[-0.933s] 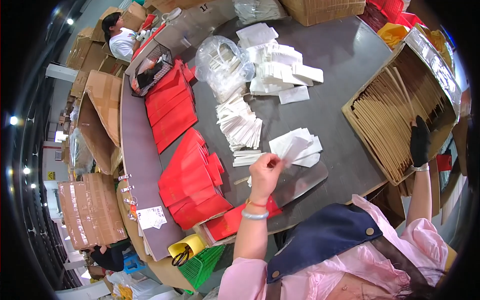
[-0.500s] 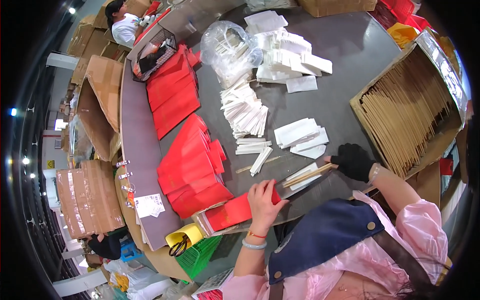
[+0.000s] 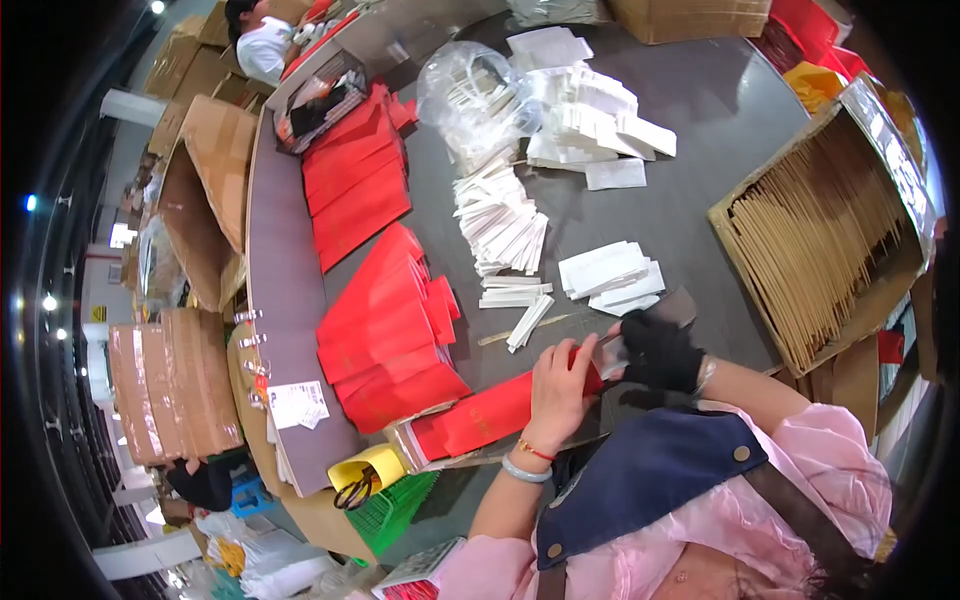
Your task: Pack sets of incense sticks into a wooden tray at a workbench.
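A long red paper sleeve (image 3: 490, 412) lies along the near table edge. My left hand (image 3: 563, 390) is closed on its right part, thumb toward its right end. At that end, my right hand (image 3: 660, 350), in a black fingerless glove, has its fingers bunched by a shiny see-through strip (image 3: 610, 355). What they hold is hidden; the chopsticks are not visible. A grey, flat piece (image 3: 680, 306) sticks out past the glove. White paper packets (image 3: 610, 272) lie just beyond the right hand.
Left stand red sleeve stacks (image 3: 385, 320), a wire basket (image 3: 322, 103) and a yellow holder with scissors (image 3: 368, 472). White strips (image 3: 500, 220), a plastic bag (image 3: 475, 90) and more packets (image 3: 600, 110) lie mid-table. A carton of wooden sticks (image 3: 815, 235) is right. Another person (image 3: 262, 48) sits far left.
My right hand has moved left to the sleeve's end, and the chopsticks it held are out of sight. My left hand has shifted slightly right; more of the red sleeve shows.
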The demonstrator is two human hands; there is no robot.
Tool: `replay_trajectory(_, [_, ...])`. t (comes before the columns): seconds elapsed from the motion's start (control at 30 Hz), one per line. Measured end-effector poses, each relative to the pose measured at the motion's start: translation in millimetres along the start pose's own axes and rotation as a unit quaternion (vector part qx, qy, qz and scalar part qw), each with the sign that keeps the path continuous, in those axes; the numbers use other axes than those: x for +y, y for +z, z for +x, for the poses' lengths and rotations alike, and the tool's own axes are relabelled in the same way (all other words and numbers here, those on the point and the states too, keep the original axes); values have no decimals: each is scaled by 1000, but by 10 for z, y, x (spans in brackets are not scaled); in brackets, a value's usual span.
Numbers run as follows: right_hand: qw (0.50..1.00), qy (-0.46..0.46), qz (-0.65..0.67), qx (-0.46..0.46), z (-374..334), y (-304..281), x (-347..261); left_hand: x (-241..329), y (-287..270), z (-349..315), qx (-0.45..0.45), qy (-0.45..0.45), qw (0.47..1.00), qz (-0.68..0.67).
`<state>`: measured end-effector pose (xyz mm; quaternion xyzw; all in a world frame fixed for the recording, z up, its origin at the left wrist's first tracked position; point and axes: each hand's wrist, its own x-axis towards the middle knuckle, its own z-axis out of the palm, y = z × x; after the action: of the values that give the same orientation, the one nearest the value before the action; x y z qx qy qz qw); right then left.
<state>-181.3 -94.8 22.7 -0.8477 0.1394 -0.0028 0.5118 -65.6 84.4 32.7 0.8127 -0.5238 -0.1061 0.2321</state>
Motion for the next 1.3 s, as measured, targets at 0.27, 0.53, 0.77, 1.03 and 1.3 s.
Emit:
replay_trajectory(0.27, [925,-139,-338,99,-166,-747,-186,-5,-987,337,-101,87,986,102])
replay_trajectory(0.53, [936,-53,-327,115,-237,-760,-226,-678,-796,-41,134,-120,972,148])
replay_trajectory(0.77, [936,-54,-347,7,-145,-556,-223,-318,129,-437,113,-295,949,-11])
replay_trajectory(1.03, [941,-89,-315,-81,46,40,-126,-299,145,-396,95,-272,957,-21])
replay_trajectory(1.3, [947,-101,-242,187,-134,-579,173,-818,67,135,167,-192,966,38])
